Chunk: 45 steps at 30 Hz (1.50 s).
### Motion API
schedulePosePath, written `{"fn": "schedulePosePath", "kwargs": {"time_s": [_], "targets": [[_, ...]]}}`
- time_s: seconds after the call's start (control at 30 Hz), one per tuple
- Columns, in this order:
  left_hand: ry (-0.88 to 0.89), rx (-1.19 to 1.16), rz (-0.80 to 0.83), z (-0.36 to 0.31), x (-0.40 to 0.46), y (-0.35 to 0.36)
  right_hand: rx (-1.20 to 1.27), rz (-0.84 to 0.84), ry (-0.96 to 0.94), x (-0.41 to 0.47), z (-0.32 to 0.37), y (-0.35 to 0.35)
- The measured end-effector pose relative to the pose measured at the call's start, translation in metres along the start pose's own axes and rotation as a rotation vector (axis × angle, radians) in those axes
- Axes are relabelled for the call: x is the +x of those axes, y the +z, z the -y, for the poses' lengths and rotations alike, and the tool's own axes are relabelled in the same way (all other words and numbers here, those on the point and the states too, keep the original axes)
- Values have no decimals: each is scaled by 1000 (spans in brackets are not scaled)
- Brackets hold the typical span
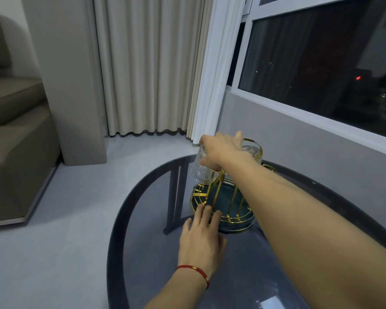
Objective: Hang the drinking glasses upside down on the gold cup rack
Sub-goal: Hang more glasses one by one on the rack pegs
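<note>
Gold cup rack [218,197] with teal base; clear ribbed drinking glass [202,172]; smoky grey tabletop [143,219]; red bracelet [193,272]; cream curtains [147,63].

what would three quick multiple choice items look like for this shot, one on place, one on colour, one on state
1. Where does the gold cup rack stand?
A. on the sofa
B. on the dark glass table
C. on the floor by the curtain

2. What colour is the band on the wrist of the left hand?
A. red
B. green
C. white

3. What is the right hand doing?
A. lying flat on the table
B. gripping a drinking glass at the top of the rack
C. pulling the curtain

Answers:
1. B, the rack's round base sits on the table top.
2. A, a thin red cord with small gold beads circles the wrist.
3. B, its fingers wrap the clear patterned glass above the rack's gold prongs, while the left hand rests its fingertips on the rack's base rim.
</note>
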<state>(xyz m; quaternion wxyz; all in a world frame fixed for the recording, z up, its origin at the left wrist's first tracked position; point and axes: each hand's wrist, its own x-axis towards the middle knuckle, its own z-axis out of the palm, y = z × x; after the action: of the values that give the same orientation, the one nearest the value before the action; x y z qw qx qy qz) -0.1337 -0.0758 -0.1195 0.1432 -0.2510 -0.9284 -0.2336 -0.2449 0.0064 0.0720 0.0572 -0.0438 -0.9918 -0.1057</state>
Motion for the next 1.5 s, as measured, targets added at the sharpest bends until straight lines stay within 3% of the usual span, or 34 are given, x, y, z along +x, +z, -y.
{"fn": "schedulePosePath", "kwargs": {"time_s": [0.17,0.4,0.57,0.7,0.8,0.9,1.0,1.1,1.37,1.5], "targets": [[9,26,27,1,-1,-2,32,-2,-40,-10,0,-1],[-62,113,144,-23,7,-18,442,-340,-150,-112,-43,11],[-21,149,145,-74,-7,-32,719,-391,28,-232,-86,38],[203,-109,127,-121,-26,-32,790,-519,188,-326,-120,60],[318,-271,206,-150,-50,-31,687,-627,364,-381,-150,68],[378,-324,214,-166,-66,-32,538,-494,688,-411,-187,74],[338,-372,190,-174,-74,-34,713,-205,830,-429,-212,93],[300,-387,218,-175,-79,-33,1004,-164,851,-438,-217,115],[329,-458,240,-186,-84,-39,1016,-390,829,-445,-221,125],[384,-638,321,-195,-88,-55,1044,-552,680,-461,-219,104]]}}
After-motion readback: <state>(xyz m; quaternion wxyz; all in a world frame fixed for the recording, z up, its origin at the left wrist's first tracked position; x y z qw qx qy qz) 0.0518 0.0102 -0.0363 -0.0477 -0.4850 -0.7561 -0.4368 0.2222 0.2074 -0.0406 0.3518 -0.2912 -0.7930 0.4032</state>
